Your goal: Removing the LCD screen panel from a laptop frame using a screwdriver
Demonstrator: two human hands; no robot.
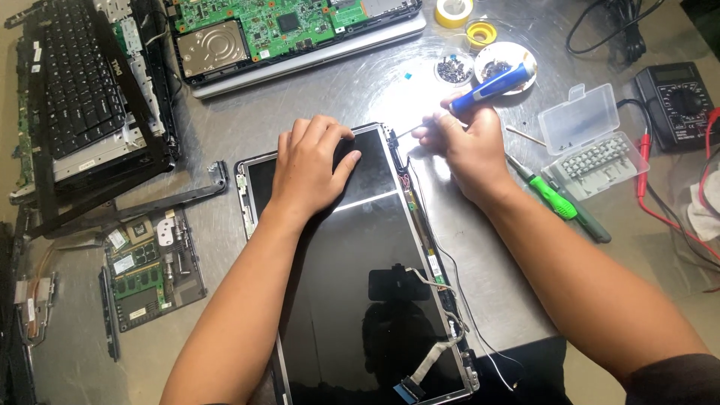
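Observation:
A bare laptop screen panel [352, 285] lies flat on the metal table [495, 277], its black glass facing up. My left hand [311, 161] rests palm down on the panel's far end, fingers together. My right hand [466, 146] grips a blue-handled screwdriver [491, 84]. Its thin shaft points left toward the panel's far right corner [391, 135]. Thin cables [439, 281] and a flat ribbon run along the panel's right edge.
An opened laptop base with a green board [292, 30] lies at the back. A keyboard assembly [82, 90] sits far left, small boards [146, 270] below it. Right of my hand: screw dishes [504, 66], green screwdriver [551, 196], clear bit case [592, 142], multimeter [679, 97], tape rolls [454, 11].

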